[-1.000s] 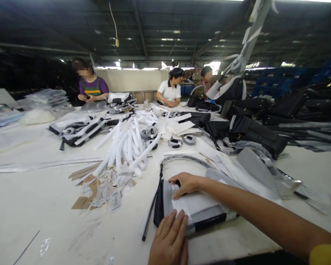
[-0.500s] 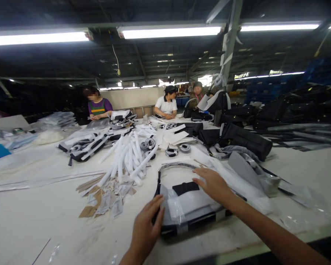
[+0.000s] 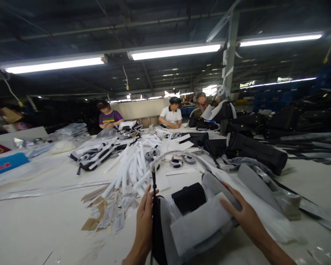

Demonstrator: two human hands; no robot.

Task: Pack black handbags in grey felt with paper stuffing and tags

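Observation:
A handbag [image 3: 163,230] with dark sides and grey wrapping stands tilted between my two hands, near the table's front edge. Across its front lies a pale packing sheet [image 3: 200,222], and a black piece [image 3: 189,198] shows behind that sheet. My left hand [image 3: 145,219] presses against the bag's left side, beside a dark strap [image 3: 153,184]. On the other side my right hand [image 3: 241,208] grips the bag's right end, thumb over the front and fingers behind. The bag's underside is out of sight.
White strips [image 3: 128,162] lie heaped beyond the bag, with coiled straps [image 3: 176,162] beside them. Paper tags [image 3: 110,213] are scattered to the left. Black bags [image 3: 256,151] and clear plastic film [image 3: 264,206] are on the right. Several people [image 3: 171,115] are across the table.
The bag was lying lower on the table and is now raised and tilted up. My right hand has moved from near the handle to the bag's right end. The view has tipped upward.

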